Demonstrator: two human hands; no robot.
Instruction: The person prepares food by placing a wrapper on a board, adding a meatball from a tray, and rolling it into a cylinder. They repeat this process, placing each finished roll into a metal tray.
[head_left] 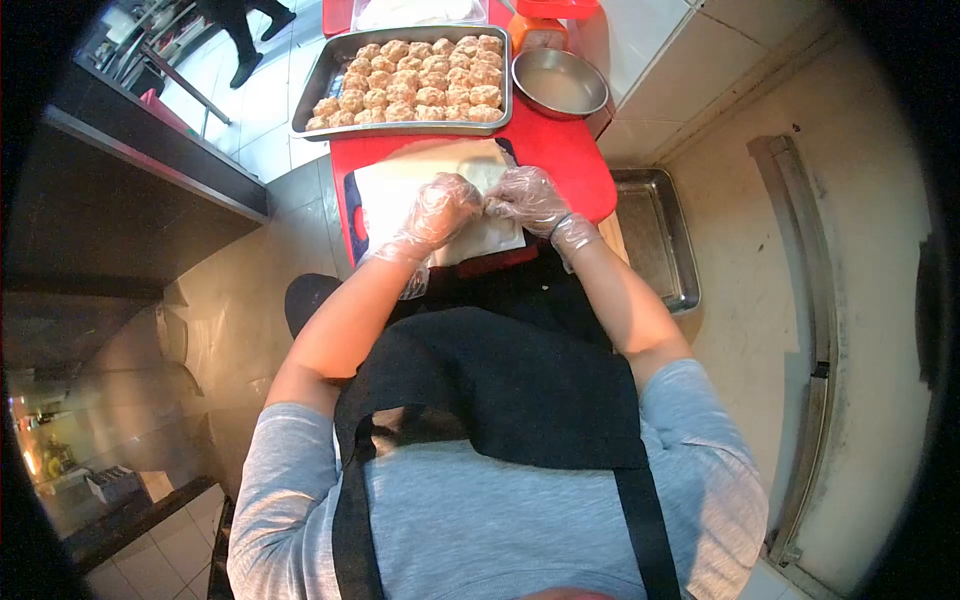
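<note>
Thin, pale wrapper sheets (400, 185) lie stacked on a dark-edged cutting board (352, 205). My left hand (445, 210), in a clear plastic glove, is closed over the middle of the stack with its fingers curled down. Close against it, my right hand (530, 198), gloved the same way, pinches at the sheets near their right side. The fingertips of both hands almost meet, and a thin bit of sheet seems to be caught between them. Just beyond the board stands a metal tray (300, 125) with rows of lumpy, filled balls (405, 90).
A metal bowl (560, 82) sits right of the tray, on the red table (575, 165). Behind it is an orange scale (538, 32). An oblong metal pan (655, 240) lies lower right, beside the wall. Another person's legs (240, 40) show at upper left.
</note>
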